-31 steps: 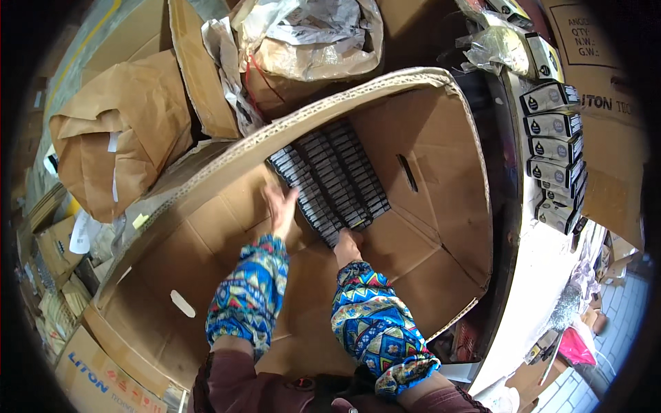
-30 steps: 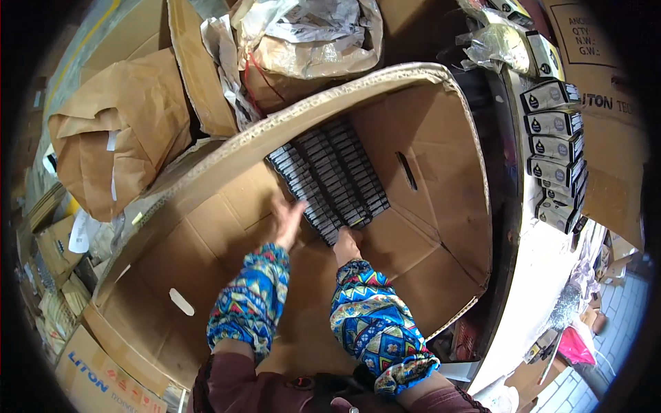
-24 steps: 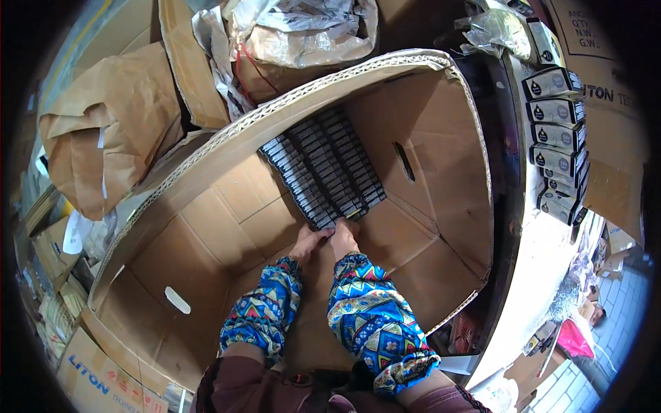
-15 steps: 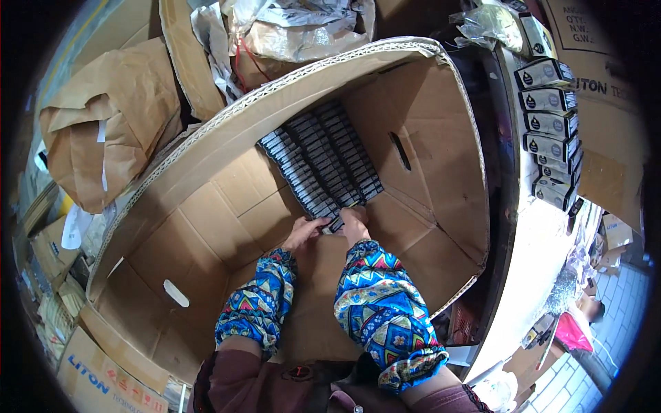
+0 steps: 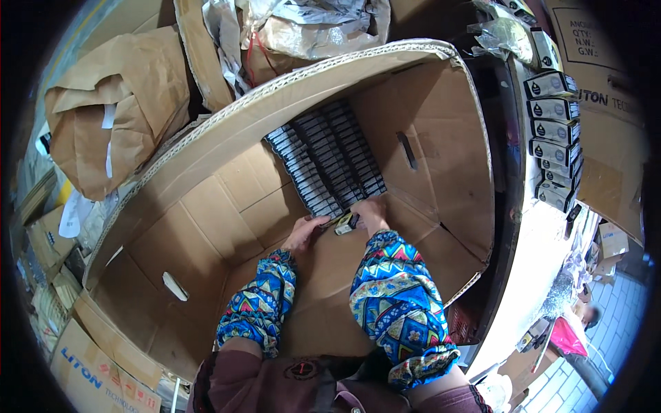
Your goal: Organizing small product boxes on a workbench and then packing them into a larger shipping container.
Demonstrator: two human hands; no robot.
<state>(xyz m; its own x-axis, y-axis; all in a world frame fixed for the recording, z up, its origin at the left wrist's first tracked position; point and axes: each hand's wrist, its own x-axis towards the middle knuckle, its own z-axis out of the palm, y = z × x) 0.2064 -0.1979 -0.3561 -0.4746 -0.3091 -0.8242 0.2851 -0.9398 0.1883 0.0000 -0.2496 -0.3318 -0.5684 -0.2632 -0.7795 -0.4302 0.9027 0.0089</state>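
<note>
Inside a large open cardboard carton [image 5: 206, 220], small black-and-white boxes [image 5: 330, 155] stand packed in several rows against the far end. My right hand [image 5: 372, 212] grips a small box [image 5: 345, 224] with a pale yellowish face, at the near end of the rows and slightly tilted. My left hand [image 5: 303, 233] rests by the near left corner of the rows. Its fingers reach out straight against the last boxes there, holding nothing that I can see. Patterned blue sleeve covers reach up both forearms.
More small boxes [image 5: 553, 131] line a ledge [image 5: 520, 227] right of the carton. A crumpled brown paper bag [image 5: 117, 113] lies to the left, and plastic-wrapped parcels [image 5: 310, 27] sit behind. Another printed carton [image 5: 96, 372] stands at lower left.
My right hand has shifted a little right and back from the row's end, and the small box in it now shows. The left hand stays at the near corner. The view has shifted slightly.
</note>
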